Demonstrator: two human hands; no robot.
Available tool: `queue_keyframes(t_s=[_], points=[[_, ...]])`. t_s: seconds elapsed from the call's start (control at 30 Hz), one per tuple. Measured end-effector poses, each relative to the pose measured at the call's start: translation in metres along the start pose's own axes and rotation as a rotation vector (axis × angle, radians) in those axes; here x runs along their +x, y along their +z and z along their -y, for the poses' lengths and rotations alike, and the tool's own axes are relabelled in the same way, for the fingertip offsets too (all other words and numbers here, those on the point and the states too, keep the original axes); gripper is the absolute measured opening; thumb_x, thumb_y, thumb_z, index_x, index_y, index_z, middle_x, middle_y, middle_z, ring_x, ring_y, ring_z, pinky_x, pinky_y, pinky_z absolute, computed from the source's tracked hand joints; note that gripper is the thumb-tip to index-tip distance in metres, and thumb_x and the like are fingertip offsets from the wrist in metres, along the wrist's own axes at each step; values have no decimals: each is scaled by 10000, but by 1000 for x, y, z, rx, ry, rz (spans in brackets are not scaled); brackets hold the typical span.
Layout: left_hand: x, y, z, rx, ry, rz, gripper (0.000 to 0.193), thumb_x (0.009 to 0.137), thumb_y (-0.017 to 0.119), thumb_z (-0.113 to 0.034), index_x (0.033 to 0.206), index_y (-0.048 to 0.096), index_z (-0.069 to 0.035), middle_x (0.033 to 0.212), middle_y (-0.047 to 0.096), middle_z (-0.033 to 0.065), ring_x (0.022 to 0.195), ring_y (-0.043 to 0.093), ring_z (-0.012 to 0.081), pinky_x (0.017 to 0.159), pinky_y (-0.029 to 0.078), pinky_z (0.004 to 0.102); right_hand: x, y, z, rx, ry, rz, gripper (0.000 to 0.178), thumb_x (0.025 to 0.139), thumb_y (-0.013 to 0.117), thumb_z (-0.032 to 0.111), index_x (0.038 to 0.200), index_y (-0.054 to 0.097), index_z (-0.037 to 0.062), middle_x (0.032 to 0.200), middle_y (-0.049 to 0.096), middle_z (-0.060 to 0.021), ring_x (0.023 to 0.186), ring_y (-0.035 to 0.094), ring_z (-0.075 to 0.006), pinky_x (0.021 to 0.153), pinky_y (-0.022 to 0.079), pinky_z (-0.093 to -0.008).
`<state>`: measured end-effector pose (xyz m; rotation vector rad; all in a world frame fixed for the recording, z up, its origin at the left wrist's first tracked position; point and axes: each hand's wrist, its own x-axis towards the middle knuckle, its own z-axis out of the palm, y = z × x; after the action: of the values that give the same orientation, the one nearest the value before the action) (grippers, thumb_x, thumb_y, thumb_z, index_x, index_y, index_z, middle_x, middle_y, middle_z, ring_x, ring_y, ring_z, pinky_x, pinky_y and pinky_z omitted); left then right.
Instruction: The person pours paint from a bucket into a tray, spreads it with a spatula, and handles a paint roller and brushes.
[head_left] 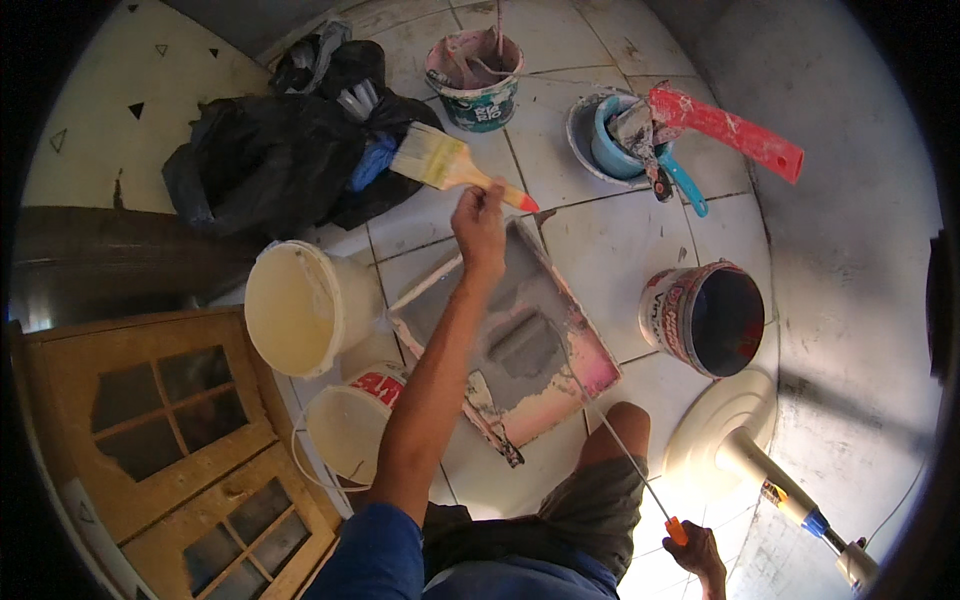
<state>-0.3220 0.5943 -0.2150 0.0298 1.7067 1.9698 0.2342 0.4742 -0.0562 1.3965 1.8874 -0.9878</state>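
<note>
My left hand [480, 232] is closed around the handle of a wide paintbrush [432, 157], held up above the far end of the paint tray [590, 330]. The brush's pale bristles point to the left, and its red handle tip points to the right. At the lower right, my right hand [699, 557] grips the orange handle of a paint roller [522, 347]. The roller's long metal rod runs up to the tray, where its grey-coated head rests on grey paint. Pinkish patches of the tray show at its near right side.
A black plastic bag [275, 150] and a pink-stained bucket [478, 85] lie beyond the tray. White buckets [290, 310] stand left. A blue pot [612, 140] with tools and a paint can [722, 320] are right, near the wall. A pedestal fan base [700, 425] stands lower right.
</note>
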Motion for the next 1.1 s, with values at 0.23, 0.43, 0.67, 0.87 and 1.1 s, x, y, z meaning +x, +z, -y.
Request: queue_keyframes(t_s=[0.23, 0.43, 0.67, 0.87, 1.1], points=[[-84, -43, 7, 270, 125, 199, 284, 878, 673, -231, 767, 554, 1, 663, 499, -14, 608, 426, 74, 547, 357, 241, -21, 23, 7, -13, -27, -56, 259, 764, 677, 248, 770, 562, 16, 619, 554, -168, 512, 551, -324, 504, 445, -397], [-153, -90, 8, 346, 45, 314, 275, 898, 662, -242, 866, 551, 8, 709, 556, 9, 634, 496, 77, 580, 418, 231, -32, 20, 21, -5, -2, -22, 280, 793, 642, 295, 841, 605, 22, 722, 602, -168, 654, 586, -352, 601, 470, -411], [-215, -113, 7, -41, -373, 397, 566, 812, 727, -125, 1272, 401, -86, 979, 550, 34, 786, 549, 94, 669, 476, 233, -48, 31, -12, -22, 46, 4, 275, 827, 606, 324, 912, 642, 65, 829, 652, -165, 784, 631, -381, 703, 501, -445], [-217, -95, 6, -68, -221, 546, 742, 735, 705, 6, 1359, 323, -119, 1192, 470, 68, 1031, 499, 158, 867, 479, 325, -31, 24, -40, 14, -207, -154, 277, 767, 677, 275, 839, 601, 18, 651, 608, -180, 592, 608, -372, 554, 479, -438], [-226, -76, -23, -181, -217, 661, 837, 655, 749, -38, 1371, 320, -84, 1234, 468, 92, 1076, 496, 202, 918, 464, 361, -24, 20, -37, -24, -131, 25, 340, 798, 628, 337, 933, 613, 26, 841, 660, -189, 792, 642, -379, 729, 509, -449]])
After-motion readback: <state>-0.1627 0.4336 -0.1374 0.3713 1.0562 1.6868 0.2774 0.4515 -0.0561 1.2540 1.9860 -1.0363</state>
